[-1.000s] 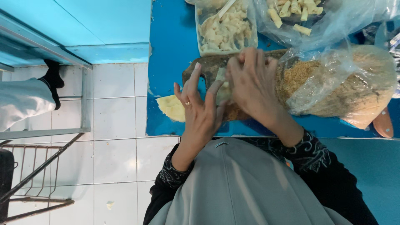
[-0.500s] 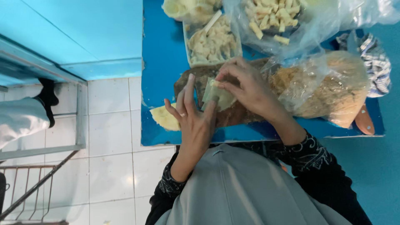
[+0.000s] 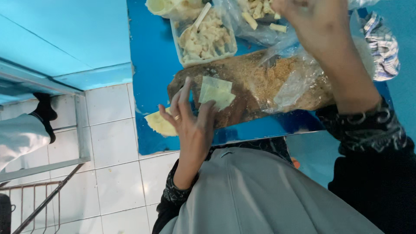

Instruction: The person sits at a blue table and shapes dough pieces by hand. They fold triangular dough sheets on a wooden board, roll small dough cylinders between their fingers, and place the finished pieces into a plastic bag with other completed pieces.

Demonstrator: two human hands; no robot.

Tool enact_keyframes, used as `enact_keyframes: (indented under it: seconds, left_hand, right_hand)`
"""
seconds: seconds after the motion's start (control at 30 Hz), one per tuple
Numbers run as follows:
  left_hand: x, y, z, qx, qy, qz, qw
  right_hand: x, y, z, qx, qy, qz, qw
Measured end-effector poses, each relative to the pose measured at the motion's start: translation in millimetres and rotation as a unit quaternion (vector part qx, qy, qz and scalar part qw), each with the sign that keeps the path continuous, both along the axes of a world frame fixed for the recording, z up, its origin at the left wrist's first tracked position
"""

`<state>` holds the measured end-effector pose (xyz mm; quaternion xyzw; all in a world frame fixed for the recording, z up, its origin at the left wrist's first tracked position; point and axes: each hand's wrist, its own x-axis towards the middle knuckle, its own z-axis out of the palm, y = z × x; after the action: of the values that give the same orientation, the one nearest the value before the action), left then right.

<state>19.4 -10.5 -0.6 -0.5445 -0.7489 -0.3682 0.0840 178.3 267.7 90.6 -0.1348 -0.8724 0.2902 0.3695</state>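
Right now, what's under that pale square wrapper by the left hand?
The wrapper lies on a bed of brown crumbs, with the left hand touching its lower edge. Whatever is beneath the crumbs is covered. A clear bag drapes over the crumbs' right part.

Left hand (image 3: 190, 119) lies flat, fingers spread; right hand (image 3: 318, 26) reaches forward, raised
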Motion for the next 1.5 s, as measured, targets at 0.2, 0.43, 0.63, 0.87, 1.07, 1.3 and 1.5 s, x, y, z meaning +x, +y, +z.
enact_keyframes:
  seconds: [0.2,0.43,0.63,0.87,1.07,1.3,1.5]
  left_hand:
    - [-6,-14,8,-0.008,-0.003,0.035,0.999]
    - [-2,-17,12,-0.005,0.002,0.051,0.999]
    - [-6,-19,11,-0.011,0.002,0.074,0.997]
    - [-7,-21,10,-0.001,-0.011,0.067,0.998]
    - [-10,-31,9,0.007,-0.045,0.084,0.995]
    - [-13,-28,9,0.017,-0.059,0.063,0.996]
    - [-8,-20,22,0.06,-0.061,0.017,0.996]
  right_hand:
    - [37,-57,13,0.063,-0.092,-0.087,0.99]
    - [37,-49,43,0.113,-0.251,-0.155,0.949]
    - [37,-20,58,0.312,-0.261,-0.133,0.904]
    - [-39,63,-7,0.488,-0.288,-0.122,0.815]
    - [-48,101,-28,0.394,-0.396,-0.149,0.816]
    - [-40,64,7,0.386,-0.361,-0.157,0.834]
    - [-15,5,40,0.254,-0.273,-0.052,0.926]
